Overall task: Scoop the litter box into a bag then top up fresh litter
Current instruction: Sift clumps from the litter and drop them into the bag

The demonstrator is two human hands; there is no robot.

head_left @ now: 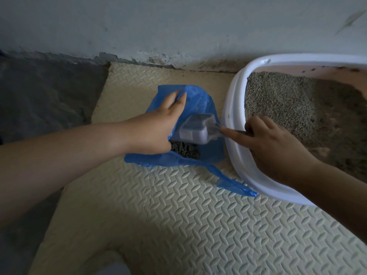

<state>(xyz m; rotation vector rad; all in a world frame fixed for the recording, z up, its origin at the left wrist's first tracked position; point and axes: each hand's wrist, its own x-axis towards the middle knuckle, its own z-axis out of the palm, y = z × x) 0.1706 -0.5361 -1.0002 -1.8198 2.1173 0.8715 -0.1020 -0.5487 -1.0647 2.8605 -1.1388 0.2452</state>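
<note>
Nearest you lies the cream foam mat (178,225) with its raised pattern, and both your forearms reach out over it. A loose handle of the blue bag (198,102) trails across the mat, ending just beside the near rim of the white litter box (232,116). Your right grip (274,143) sits over that rim, fingers curled tight round the scoop (196,130) handle, with the forefinger laid straight along it. The scoop head is tipped inside the mouth of the bag, above a dark heap of clumps (184,151) at the bag's bottom. Your left grip (158,126) holds the bag's far edge, fingers closed over the plastic, keeping the mouth wide. The bag stands on the mat just left of the box. Beyond your right grip, grey litter (297,108) banks toward the box's far left corner. Behind everything runs a pale, scuffed wall (178,26).
</note>
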